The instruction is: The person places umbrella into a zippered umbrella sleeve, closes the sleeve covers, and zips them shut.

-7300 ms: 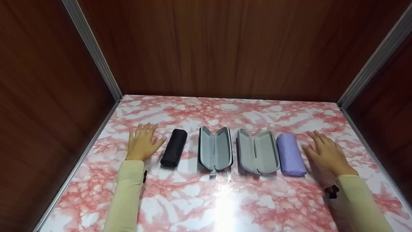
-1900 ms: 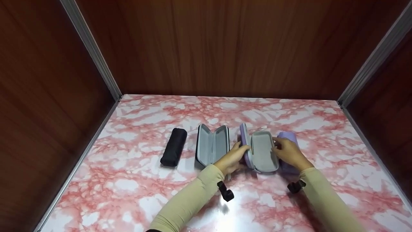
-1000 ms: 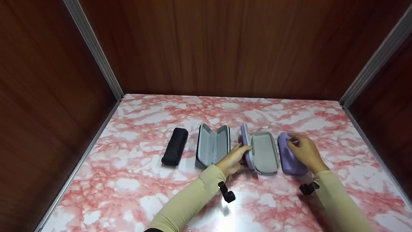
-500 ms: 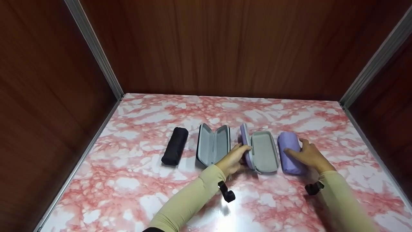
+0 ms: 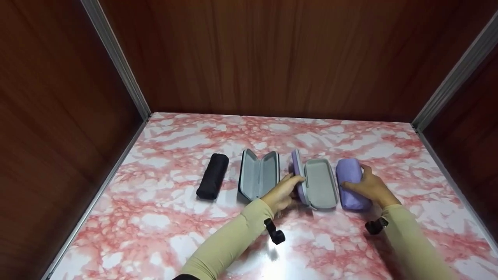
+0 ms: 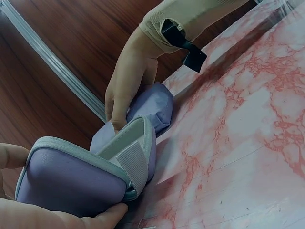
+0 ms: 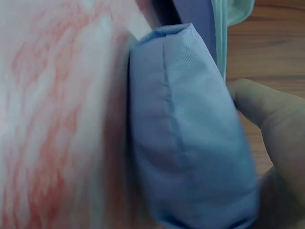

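Note:
My left hand [image 5: 281,194] holds the raised lid half of the purple hard case [image 5: 321,184], thumb over its rim. The case lies unzipped, its pale grey lining showing, with a light strap [image 6: 133,164] at its near end. To its right, my right hand [image 5: 371,187] grips a purple folded umbrella [image 5: 349,175] in a fabric sleeve, thumb on the near side and fingers over the far side. In the right wrist view the umbrella [image 7: 190,129] shows a lengthwise seam; most of the fingers are hidden there.
A black hard case [image 5: 268,175] with grey lining stands spread open left of the purple one. Farther left lies a black folded umbrella [image 5: 213,176]. The red-and-white marbled table [image 5: 155,249] is bounded by brown wood-grain panels [image 5: 272,58].
Both hands have left their flat resting places on the table. The left has raised one half of the purple case; the right has shifted from the case's edge to grip the purple umbrella.

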Motion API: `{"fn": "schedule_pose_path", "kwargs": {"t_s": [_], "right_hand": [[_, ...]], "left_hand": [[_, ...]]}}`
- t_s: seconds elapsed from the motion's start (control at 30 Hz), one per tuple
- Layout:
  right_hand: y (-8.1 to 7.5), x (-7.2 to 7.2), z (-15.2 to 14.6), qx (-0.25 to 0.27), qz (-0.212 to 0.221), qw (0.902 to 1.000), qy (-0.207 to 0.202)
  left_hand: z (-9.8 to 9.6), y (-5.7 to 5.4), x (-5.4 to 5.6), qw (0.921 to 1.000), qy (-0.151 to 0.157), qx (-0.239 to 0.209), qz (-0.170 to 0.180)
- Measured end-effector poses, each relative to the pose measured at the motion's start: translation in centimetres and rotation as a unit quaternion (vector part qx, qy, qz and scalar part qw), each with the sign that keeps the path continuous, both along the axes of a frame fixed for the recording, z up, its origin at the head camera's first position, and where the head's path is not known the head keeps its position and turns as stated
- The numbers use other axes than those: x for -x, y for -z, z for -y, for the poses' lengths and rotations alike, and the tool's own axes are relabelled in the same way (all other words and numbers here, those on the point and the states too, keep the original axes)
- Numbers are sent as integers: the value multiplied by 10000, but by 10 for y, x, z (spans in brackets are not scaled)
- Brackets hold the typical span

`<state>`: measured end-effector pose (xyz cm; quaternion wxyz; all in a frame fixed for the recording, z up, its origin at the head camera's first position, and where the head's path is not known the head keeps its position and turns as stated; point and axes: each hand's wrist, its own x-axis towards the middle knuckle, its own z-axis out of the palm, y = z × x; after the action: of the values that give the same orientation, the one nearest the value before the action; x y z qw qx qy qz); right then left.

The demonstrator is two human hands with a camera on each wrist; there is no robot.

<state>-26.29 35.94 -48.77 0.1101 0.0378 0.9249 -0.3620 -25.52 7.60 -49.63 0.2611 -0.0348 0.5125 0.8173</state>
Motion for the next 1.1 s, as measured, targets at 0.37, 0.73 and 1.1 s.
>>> {"fn": "schedule_pose_path", "kwargs": {"t_s": [0.37,0.73,1.1], "right_hand": [[5,0,0,212,-380,9990,72],[7,-4,-4,259,-807,9961,246],[-5,-5,2,296,-1540,9865,468]], "left_hand": [[0,-1,0,10000,63,-10,30],[0,1,1,10000,77,24,16],[1,0,1,10000,53,13,38]]}}
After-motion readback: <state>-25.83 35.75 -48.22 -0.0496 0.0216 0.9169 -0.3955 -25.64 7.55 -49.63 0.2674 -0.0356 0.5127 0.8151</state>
